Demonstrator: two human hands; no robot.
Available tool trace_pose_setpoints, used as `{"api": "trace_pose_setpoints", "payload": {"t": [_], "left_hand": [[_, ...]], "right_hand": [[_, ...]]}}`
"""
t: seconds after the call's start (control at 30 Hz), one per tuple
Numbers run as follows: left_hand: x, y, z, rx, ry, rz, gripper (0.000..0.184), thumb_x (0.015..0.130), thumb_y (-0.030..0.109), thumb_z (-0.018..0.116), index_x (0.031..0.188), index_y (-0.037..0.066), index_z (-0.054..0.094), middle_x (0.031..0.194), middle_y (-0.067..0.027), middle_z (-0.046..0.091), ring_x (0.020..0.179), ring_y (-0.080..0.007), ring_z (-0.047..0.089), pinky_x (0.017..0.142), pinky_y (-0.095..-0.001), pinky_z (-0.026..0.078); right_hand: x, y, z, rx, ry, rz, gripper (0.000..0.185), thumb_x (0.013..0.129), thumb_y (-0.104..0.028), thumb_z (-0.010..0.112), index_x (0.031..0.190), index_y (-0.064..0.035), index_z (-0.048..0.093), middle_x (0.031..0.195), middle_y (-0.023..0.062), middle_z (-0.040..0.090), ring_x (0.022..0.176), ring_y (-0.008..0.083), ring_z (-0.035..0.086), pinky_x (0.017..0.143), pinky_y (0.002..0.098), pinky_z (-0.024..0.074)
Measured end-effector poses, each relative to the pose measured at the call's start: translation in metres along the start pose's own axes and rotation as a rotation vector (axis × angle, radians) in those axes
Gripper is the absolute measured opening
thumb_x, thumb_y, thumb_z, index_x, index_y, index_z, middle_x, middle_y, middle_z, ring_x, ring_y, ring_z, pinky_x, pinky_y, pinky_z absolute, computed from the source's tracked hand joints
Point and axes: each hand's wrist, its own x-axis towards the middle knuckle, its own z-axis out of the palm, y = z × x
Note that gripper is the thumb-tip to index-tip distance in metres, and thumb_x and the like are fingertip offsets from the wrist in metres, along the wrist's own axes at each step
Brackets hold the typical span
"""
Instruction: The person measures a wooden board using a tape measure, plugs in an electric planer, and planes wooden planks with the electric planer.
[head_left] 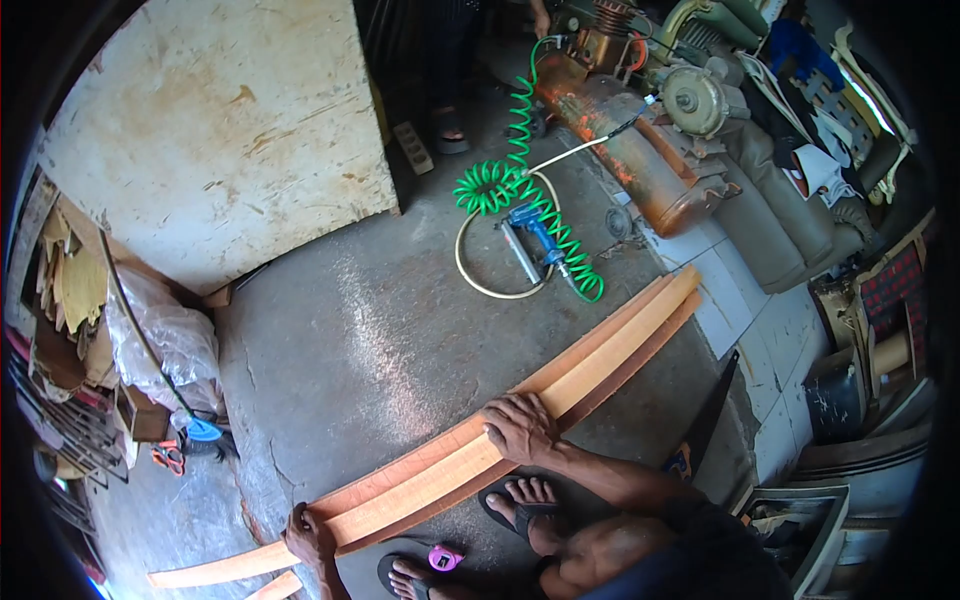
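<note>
Long curved wooden strips [420, 487] lie together across the floor, running from lower left to upper right. Near their middle, my right hand [520, 428] is closed over the top strip, fingers wrapped on its far edge. My left hand [311, 538] grips the strips nearer their left end; its fingers are partly hidden. A pink tape measure [445, 557] sits on the floor between my sandalled feet. Another short piece of wood [275, 587] shows at the bottom edge.
Beyond the strips lie a blue nail gun [540, 238] and coiled green hose [490, 188]. A rusty compressor [640, 150] stands behind. A handsaw [708, 420] is at right, red scissors [169, 457] at left, a large board [220, 130] upper left. Another person's foot [450, 127] shows at the top.
</note>
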Motion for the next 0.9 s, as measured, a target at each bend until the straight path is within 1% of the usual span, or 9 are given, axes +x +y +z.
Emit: {"api": "trace_pose_setpoints", "payload": {"t": [0.1, 0.23, 0.53, 0.67, 0.73, 0.77, 0.83, 0.87, 0.9], "left_hand": [[-0.001, 0.008, -0.006, -0.015, -0.031, -0.036, 0.026, 0.092, 0.019, 0.055, 0.105, 0.007, 0.075, 0.1, -0.012, 0.075, 0.088, -0.0317, 0.068, 0.092, -0.0399, 0.045], [-0.002, 0.008, -0.006, -0.023, -0.01, -0.014, 0.025, 0.092, 0.018, 0.056, 0.104, 0.008, 0.075, 0.099, -0.0116, 0.075, 0.087, -0.031, 0.068, 0.09, -0.0396, 0.045], [-0.002, 0.011, -0.007, -0.002, 0.011, 0.003, 0.024, 0.091, 0.018, 0.056, 0.103, 0.008, 0.075, 0.096, -0.012, 0.074, 0.087, -0.0297, 0.068, 0.09, -0.0388, 0.044], [-0.001, 0.012, -0.009, -0.006, -0.005, -0.022, 0.024, 0.091, 0.018, 0.057, 0.103, 0.009, 0.075, 0.095, -0.0119, 0.074, 0.087, -0.0295, 0.068, 0.091, -0.0386, 0.043], [0.0, 0.01, -0.01, -0.022, -0.019, 0.01, 0.028, 0.092, 0.022, 0.056, 0.104, 0.006, 0.076, 0.099, -0.0171, 0.075, 0.086, -0.0364, 0.068, 0.086, -0.0436, 0.05], [0.0, 0.01, -0.01, -0.017, -0.016, 0.002, 0.028, 0.092, 0.022, 0.056, 0.104, 0.006, 0.076, 0.099, -0.0171, 0.075, 0.086, -0.0364, 0.068, 0.086, -0.0436, 0.05], [0.002, 0.005, -0.006, -0.012, -0.043, -0.043, 0.028, 0.092, 0.022, 0.057, 0.103, 0.005, 0.076, 0.097, -0.0183, 0.074, 0.088, -0.0355, 0.069, 0.087, -0.0441, 0.05], [0.0, 0.005, -0.004, -0.151, -0.043, -0.073, 0.029, 0.093, 0.022, 0.056, 0.104, 0.003, 0.075, 0.098, -0.0188, 0.074, 0.088, -0.0357, 0.069, 0.09, -0.0451, 0.051], [-0.001, -0.008, 0.007, -0.186, -0.04, -0.067, 0.028, 0.093, 0.019, 0.059, 0.107, 0.0, 0.073, 0.104, -0.0191, 0.074, 0.097, -0.0359, 0.068, 0.096, -0.0454, 0.049]], "right_hand": [[0.001, 0.0, -0.001, 0.002, -0.017, 0.002, 0.028, 0.093, -0.027, 0.062, 0.114, -0.0089, 0.066, 0.115, 0.0077, 0.066, 0.112, 0.0278, 0.06, 0.097, 0.047, 0.0423], [0.001, 0.0, -0.001, -0.004, -0.02, 0.002, 0.028, 0.093, -0.026, 0.062, 0.114, -0.0086, 0.066, 0.115, 0.0075, 0.066, 0.112, 0.0279, 0.059, 0.097, 0.0473, 0.0423], [0.0, 0.0, -0.001, -0.013, -0.028, -0.003, 0.029, 0.093, -0.027, 0.063, 0.115, -0.0083, 0.067, 0.117, 0.0073, 0.066, 0.112, 0.0281, 0.059, 0.098, 0.0474, 0.0424], [0.0, 0.001, 0.0, -0.024, -0.035, 0.003, 0.03, 0.093, -0.027, 0.063, 0.116, -0.0084, 0.067, 0.117, 0.0071, 0.066, 0.113, 0.0279, 0.059, 0.098, 0.0475, 0.0426], [0.0, 0.001, 0.0, -0.013, -0.023, 0.001, 0.029, 0.093, -0.027, 0.063, 0.114, -0.0084, 0.067, 0.116, 0.007, 0.066, 0.113, 0.028, 0.059, 0.098, 0.0475, 0.0427], [-0.001, 0.0, -0.002, -0.007, -0.027, -0.005, 0.029, 0.093, -0.027, 0.063, 0.114, -0.0084, 0.067, 0.116, 0.007, 0.066, 0.113, 0.028, 0.059, 0.098, 0.0475, 0.0427], [0.003, -0.003, -0.006, -0.032, -0.008, -0.014, 0.027, 0.09, -0.023, 0.066, 0.113, -0.0087, 0.067, 0.116, 0.0076, 0.066, 0.112, 0.0283, 0.06, 0.097, 0.0481, 0.043], [0.006, -0.006, -0.008, -0.021, -0.01, -0.017, 0.026, 0.087, -0.019, 0.068, 0.11, -0.0071, 0.066, 0.114, 0.0092, 0.066, 0.112, 0.0296, 0.06, 0.096, 0.0486, 0.0431], [0.003, -0.005, 0.003, -0.02, 0.044, -0.029, 0.026, 0.086, -0.016, 0.068, 0.11, -0.0048, 0.066, 0.114, 0.0117, 0.066, 0.113, 0.0333, 0.059, 0.096, 0.0496, 0.043]]}}
